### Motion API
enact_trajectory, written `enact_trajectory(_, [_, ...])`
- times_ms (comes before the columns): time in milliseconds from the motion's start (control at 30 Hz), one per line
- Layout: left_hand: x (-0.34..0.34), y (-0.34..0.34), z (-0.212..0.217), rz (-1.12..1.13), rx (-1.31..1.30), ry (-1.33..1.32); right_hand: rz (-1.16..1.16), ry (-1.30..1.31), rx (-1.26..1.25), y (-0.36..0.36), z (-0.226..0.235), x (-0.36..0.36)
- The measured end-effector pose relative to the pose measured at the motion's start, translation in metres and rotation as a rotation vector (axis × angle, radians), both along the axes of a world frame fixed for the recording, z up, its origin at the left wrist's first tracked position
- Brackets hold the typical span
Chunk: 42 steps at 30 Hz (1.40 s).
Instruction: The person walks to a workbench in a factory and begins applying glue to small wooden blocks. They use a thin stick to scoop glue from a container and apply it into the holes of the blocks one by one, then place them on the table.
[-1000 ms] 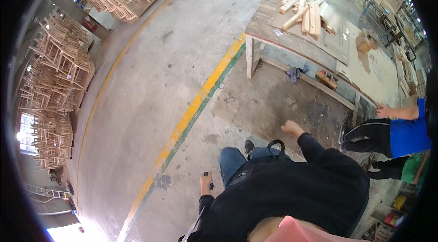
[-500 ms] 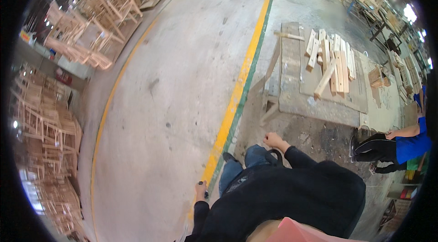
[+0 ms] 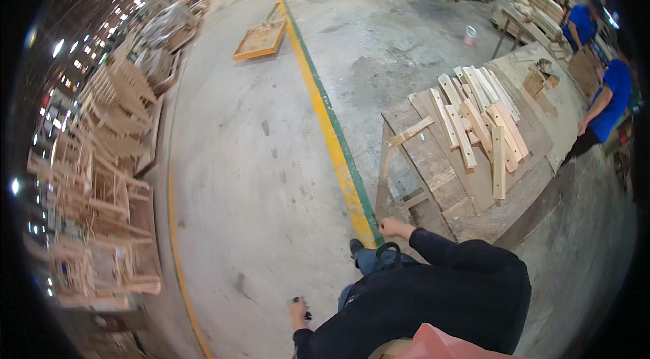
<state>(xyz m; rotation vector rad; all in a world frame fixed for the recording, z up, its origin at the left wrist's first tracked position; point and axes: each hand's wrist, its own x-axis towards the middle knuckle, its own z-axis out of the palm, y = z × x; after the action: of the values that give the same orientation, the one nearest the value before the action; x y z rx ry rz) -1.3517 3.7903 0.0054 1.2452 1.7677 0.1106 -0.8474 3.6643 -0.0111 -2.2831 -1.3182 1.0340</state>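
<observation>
A small black thing [image 3: 308, 316] sits in the left hand [image 3: 298, 310], whose fingers are closed around it; parts of it poke out past them, and the rest is hidden, so its kind is hard to make out. The right hand [image 3: 395, 228] has its fingers curled in toward the palm, and whether they hold anything I cannot tell. Just beyond the right fingers and to their right stands a worn table [image 3: 433, 186], apart from them; its near edge is partly covered by the dark sleeve [image 3: 437, 245]. Farther to the right of those fingers, pale wood pieces [image 3: 499, 163] lie across one another on the table, some partly covering others. Below the right fingers are a black loop [image 3: 387, 254] and the jeans [image 3: 366, 262], mostly hidden under the dark top. Ahead of both hands, a yellow and green line [image 3: 338, 156] runs along the floor to an orange-edged platform [image 3: 261, 41]. Well left of the left fingers, stacked wooden frames [image 3: 101, 210] blur together and are cut off by the dark rim. Far right of the right fingers, a person in blue [image 3: 613, 95] stands by the table, lower legs unseen.
</observation>
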Motion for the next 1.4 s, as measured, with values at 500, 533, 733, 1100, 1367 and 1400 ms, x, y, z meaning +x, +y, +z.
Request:
enact_trajectory(500, [0.253, 0.488, 0.0, -0.402, -0.061, 0.212, -0.426, -0.127, -0.124, 0.328, -0.05, 0.201])
enact_trajectory(533, [0.265, 0.531, -0.002, -0.448, -0.038, 0.226, -0.416, -0.097, -0.209, 0.334, -0.05, 0.203])
enact_trajectory(733, [0.459, 0.773, -0.018, -0.912, 0.091, 0.295, -0.782, 0.005, -0.051, 0.372, -0.011, 0.259])
enact_trajectory(1100, [0.921, 0.843, 0.005, -1.041, 0.171, -0.052, -1.224, 0.449, -0.481, 0.369, -0.02, 0.433])
enact_trajectory(1367, [1.143, 0.778, -0.023, -1.273, -0.057, 0.123, -1.372, -0.12, -0.007, 0.375, 0.0, 0.708])
enact_trajectory(1400, [1.173, 0.772, -0.021, -1.321, -0.069, 0.14, -1.381, -0.097, 0.037, 0.377, 0.01, 0.744])
